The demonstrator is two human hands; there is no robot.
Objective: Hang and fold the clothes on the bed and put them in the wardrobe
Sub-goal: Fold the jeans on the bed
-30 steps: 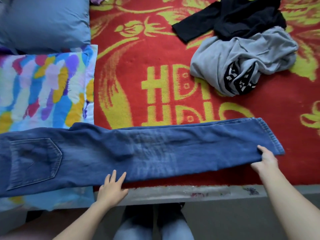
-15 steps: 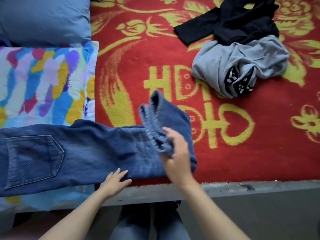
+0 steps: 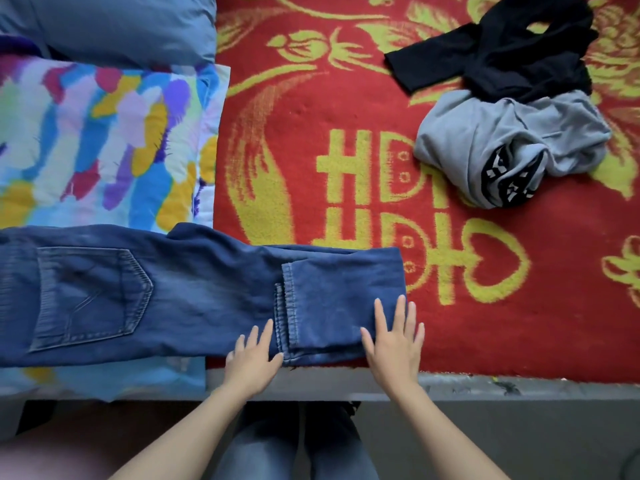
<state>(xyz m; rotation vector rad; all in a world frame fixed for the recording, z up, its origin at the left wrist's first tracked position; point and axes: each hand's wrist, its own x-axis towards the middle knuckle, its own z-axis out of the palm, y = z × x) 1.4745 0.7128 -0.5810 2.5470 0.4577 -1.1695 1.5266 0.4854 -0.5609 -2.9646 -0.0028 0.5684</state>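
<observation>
Blue jeans (image 3: 194, 292) lie flat along the bed's near edge, back pocket up at the left, their leg ends folded back over the legs at the right. My left hand (image 3: 251, 358) rests flat with straight fingers on the jeans just left of the folded hem. Flat on the folded part lies my right hand (image 3: 393, 344), fingers spread, near the fold's right end. A crumpled grey garment (image 3: 502, 140) and a black garment (image 3: 502, 53) lie at the far right of the bed.
A red blanket with yellow patterns (image 3: 346, 133) covers the bed. A multicoloured pillow (image 3: 100, 140) and a blue pillow (image 3: 114, 26) sit at the left, the jeans' waist lying over the colourful one. The bed's grey edge (image 3: 519, 386) runs below.
My right hand lifted the leg ends from the far right, carried them leftward and laid them over the legs. It now lies flat on the fold. My left hand stayed flat on the jeans.
</observation>
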